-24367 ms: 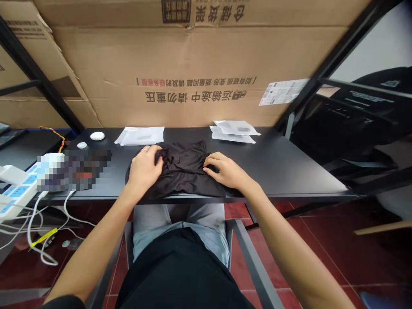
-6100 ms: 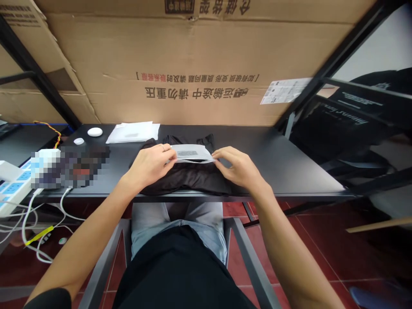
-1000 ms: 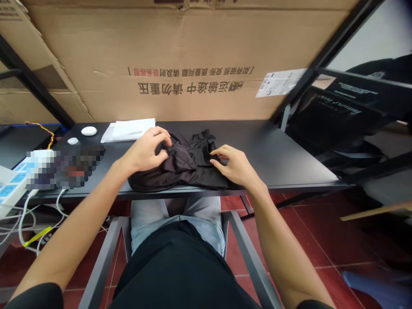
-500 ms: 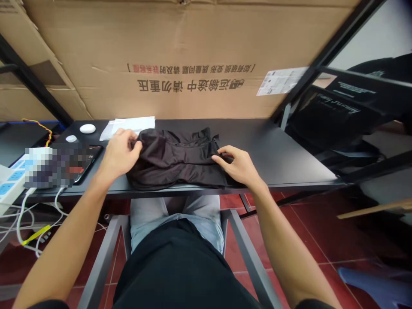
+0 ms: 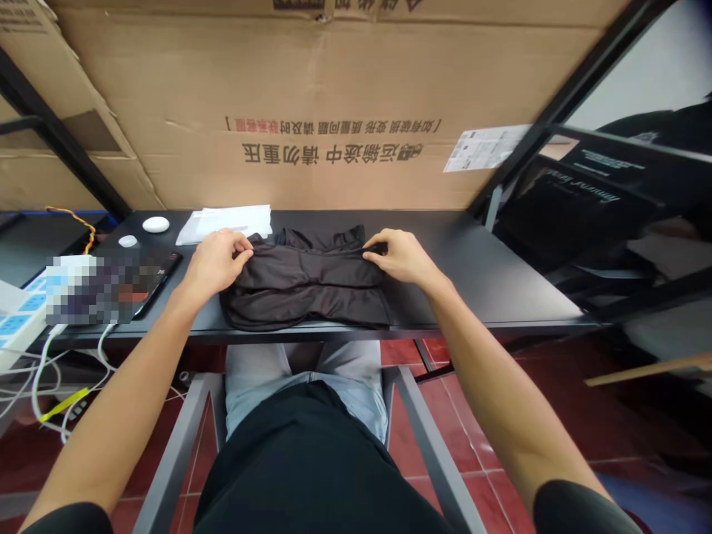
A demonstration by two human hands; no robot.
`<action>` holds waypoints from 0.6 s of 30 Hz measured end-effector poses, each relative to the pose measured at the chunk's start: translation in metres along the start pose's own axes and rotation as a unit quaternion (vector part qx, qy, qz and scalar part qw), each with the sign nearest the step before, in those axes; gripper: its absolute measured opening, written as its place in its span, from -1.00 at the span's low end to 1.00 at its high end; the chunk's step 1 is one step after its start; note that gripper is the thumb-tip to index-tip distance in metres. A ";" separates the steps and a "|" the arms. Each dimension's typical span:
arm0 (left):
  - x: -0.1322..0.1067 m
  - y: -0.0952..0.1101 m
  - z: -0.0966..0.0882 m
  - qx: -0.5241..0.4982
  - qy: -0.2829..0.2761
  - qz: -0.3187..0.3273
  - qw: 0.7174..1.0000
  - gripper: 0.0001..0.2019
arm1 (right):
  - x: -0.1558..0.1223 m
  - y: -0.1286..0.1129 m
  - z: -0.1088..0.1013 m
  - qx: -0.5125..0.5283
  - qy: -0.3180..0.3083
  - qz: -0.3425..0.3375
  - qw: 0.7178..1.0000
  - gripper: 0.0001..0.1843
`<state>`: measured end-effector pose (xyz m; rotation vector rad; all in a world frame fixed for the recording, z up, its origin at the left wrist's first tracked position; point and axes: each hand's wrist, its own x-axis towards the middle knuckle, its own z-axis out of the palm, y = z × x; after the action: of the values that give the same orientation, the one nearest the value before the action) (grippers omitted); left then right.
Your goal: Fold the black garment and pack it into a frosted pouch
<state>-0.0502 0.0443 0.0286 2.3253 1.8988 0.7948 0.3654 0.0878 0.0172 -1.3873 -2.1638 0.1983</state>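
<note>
A black garment lies folded on the black table, close to the front edge. My left hand pinches its upper left corner. My right hand pinches the upper right corner. Both hands have their fingers closed on the fabric and hold a fold stretched between them. A second layer of the garment peeks out behind the fold.
White plastic bags lie at the back left of the table. Two small white round objects sit further left. A power strip with cables hangs at the left edge. A large cardboard box stands behind the table. A black metal rack is to the right.
One second ago my left hand gripped a bunched part of the garment near the middle. Both hands have since moved apart to the far corners and the fabric is spread flat and wide.
</note>
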 end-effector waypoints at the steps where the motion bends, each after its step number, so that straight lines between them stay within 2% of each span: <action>1: 0.000 0.000 -0.003 -0.003 0.036 0.001 0.999 -0.82 | -0.001 -0.002 0.000 0.015 0.035 -0.002 0.999 -0.86; 4: -0.011 0.001 -0.017 -0.017 0.137 0.022 0.990 -0.81 | -0.012 -0.013 -0.005 0.079 0.137 -0.019 0.987 -0.86; 6: -0.033 0.001 -0.029 -0.030 0.149 0.069 0.986 -0.84 | -0.028 -0.019 -0.014 0.121 0.136 -0.052 0.982 -0.91; 9: -0.077 -0.002 -0.045 -0.055 0.075 0.142 0.985 -0.88 | -0.062 -0.025 -0.032 0.162 0.012 -0.103 0.981 -0.93; 12: -0.109 0.000 -0.050 -0.077 0.072 0.126 0.986 -0.72 | -0.092 -0.030 -0.042 0.172 -0.083 -0.104 0.976 -0.85; 14: -0.115 0.003 -0.047 -0.072 0.057 0.125 0.988 -0.51 | -0.104 -0.033 -0.043 0.174 -0.100 -0.104 0.974 -0.83; 15: -0.114 0.004 -0.045 -0.065 0.028 0.137 0.988 -0.46 | -0.108 -0.035 -0.043 0.174 -0.106 -0.106 0.973 -0.83; 16: -0.112 0.004 -0.042 -0.059 -0.013 0.156 0.986 -0.47 | -0.110 -0.036 -0.041 0.175 -0.114 -0.110 0.972 -0.84; 18: -0.108 -0.001 -0.037 -0.050 -0.097 0.192 0.975 -0.65 | -0.113 -0.036 -0.040 0.175 -0.135 -0.113 0.969 -0.84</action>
<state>-0.0789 -0.0653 0.0212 2.6286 1.3221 0.6360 0.3924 -0.0339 0.0234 -0.9524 -2.3409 0.6802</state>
